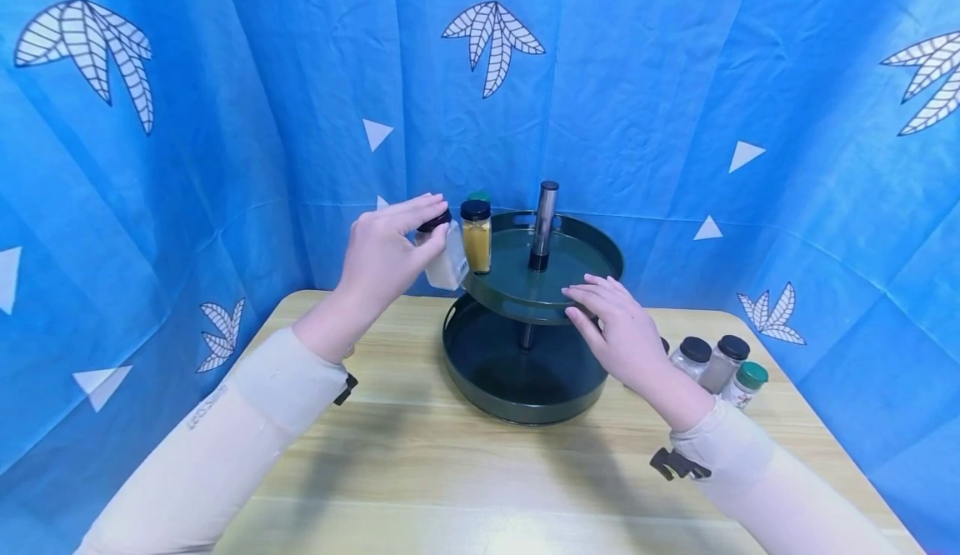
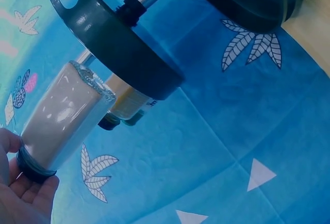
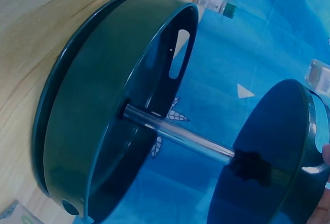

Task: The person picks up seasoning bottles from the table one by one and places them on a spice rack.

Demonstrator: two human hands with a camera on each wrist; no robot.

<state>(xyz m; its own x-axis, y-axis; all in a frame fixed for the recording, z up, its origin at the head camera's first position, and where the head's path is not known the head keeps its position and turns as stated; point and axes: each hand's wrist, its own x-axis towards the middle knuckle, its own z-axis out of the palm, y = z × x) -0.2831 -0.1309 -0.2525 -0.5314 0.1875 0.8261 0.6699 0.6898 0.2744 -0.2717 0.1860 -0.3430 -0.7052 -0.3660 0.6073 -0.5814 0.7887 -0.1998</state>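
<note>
My left hand (image 1: 386, 242) pinches the black lid of a clear jar of whitish powder (image 1: 447, 259), held tilted beside the left rim of the upper tray (image 1: 517, 308). On that tray stands a black-lidded jar of yellow powder (image 1: 477, 247), with a green lid (image 1: 478, 196) showing behind it. The tray belongs to a dark green two-tier stand with a metal post (image 1: 546, 217). At the upper tray's right front, my right hand (image 1: 618, 330) grips the rim by its handle slot; the right wrist view catches only its fingertips (image 3: 318, 214).
The wider lower tray (image 1: 525, 412) rests on the wooden table (image 1: 375, 472). Right of the stand are several jars, including a black-lidded one (image 1: 727, 359) and a green-lidded one (image 1: 745, 384), partly behind my right forearm. A blue patterned curtain (image 1: 637, 80) surrounds the table.
</note>
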